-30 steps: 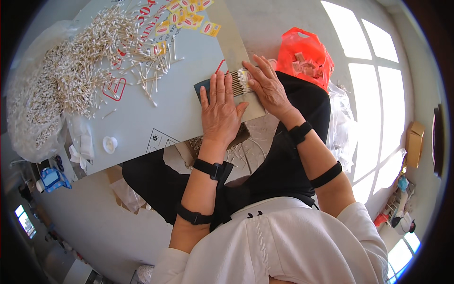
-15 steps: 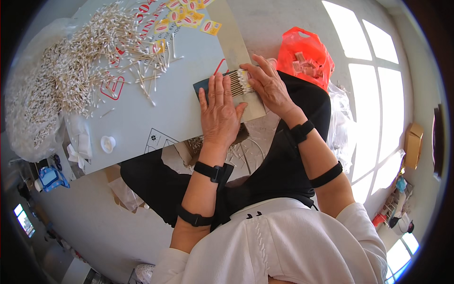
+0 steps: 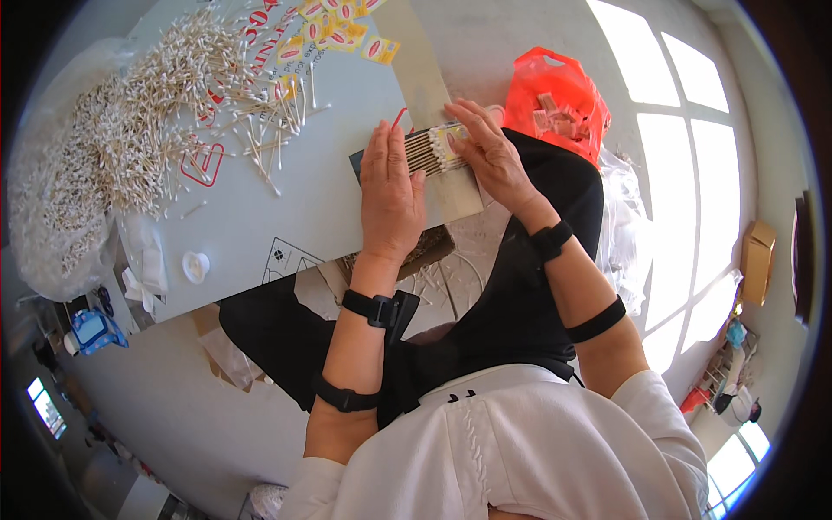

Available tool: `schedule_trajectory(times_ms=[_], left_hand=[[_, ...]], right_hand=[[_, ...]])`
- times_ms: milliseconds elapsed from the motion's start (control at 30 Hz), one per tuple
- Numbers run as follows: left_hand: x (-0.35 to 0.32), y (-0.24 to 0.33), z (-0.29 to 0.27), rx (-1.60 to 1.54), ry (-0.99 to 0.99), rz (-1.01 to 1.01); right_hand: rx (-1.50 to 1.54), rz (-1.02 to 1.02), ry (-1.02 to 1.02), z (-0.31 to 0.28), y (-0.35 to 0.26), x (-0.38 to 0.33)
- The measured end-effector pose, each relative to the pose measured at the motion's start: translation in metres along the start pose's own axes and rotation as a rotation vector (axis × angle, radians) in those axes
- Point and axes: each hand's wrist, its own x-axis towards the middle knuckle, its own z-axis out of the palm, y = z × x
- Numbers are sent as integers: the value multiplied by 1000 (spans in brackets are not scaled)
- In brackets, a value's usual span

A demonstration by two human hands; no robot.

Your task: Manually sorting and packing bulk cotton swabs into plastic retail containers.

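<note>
Head view: my left hand (image 3: 390, 195) flat, fingers spread, palm pressing row of cotton swabs (image 3: 426, 151) against dark card (image 3: 357, 163) on grey board (image 3: 286, 208). My right hand (image 3: 487, 149) open, fingers curved over swab tips at row's right end. Since a second ago: both hands barely moved, right fingers crept slightly left over tips; row looks squared up, aligned. Loose swab heap (image 3: 130, 130) far left, untouched. Orange bag (image 3: 559, 95) far right.
</note>
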Motion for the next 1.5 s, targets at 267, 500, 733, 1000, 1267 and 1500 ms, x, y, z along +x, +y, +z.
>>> schedule_trajectory(times_ms=[267,500,733,1000,1267,1500], left_hand=[[24,7,21,-472,314,-106],[33,7,32,-822,404,-164],[49,25,49,-909,362,-148],[44,25,31,-974,432,-195],[-14,-65,-53,-161,569,-250],[-12,-121,-113,214,414,-205]], right_hand=[[311,170,201,6,11,1],[368,156,177,13,12,-4],[273,87,170,14,15,-5],[287,131,219,11,5,-3],[-225,-100,446,10,-36,5],[85,-60,-53,75,-72,22]])
